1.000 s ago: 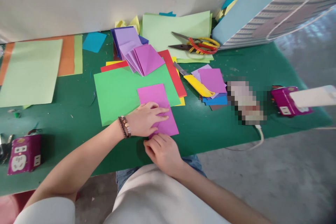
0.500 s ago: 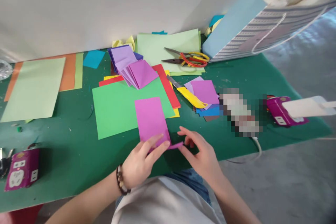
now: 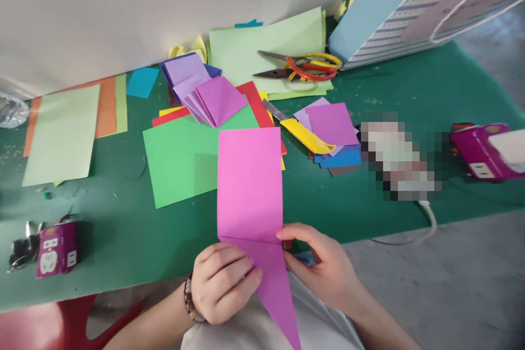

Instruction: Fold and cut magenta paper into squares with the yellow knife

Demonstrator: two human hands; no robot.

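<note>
A magenta sheet of paper (image 3: 250,180) is lifted in front of me, with a crease across it. Above the crease lies a rectangular part; below it the paper narrows to a point over my lap. My left hand (image 3: 227,281), fingers curled, grips the sheet on the left just under the crease. At the right edge, by the crease, my right hand (image 3: 322,268) holds the paper between thumb and forefinger. Behind it on the table are a green sheet (image 3: 180,169), a fanned stack of folded purple paper (image 3: 219,99) and a yellow utility knife (image 3: 307,136).
Scissors (image 3: 303,68) rest on pale green sheets (image 3: 238,46) by the wall. A striped paper bag (image 3: 406,16) stands at the back right. Purple power sockets (image 3: 57,249) sit near the left edge of the green table (image 3: 123,251). A red stool (image 3: 74,322) is at lower left.
The magenta sheet has come up off the table toward me and its lower part has opened out. Both hands moved down slightly, and the right hand has taken the sheet's edge at the crease.
</note>
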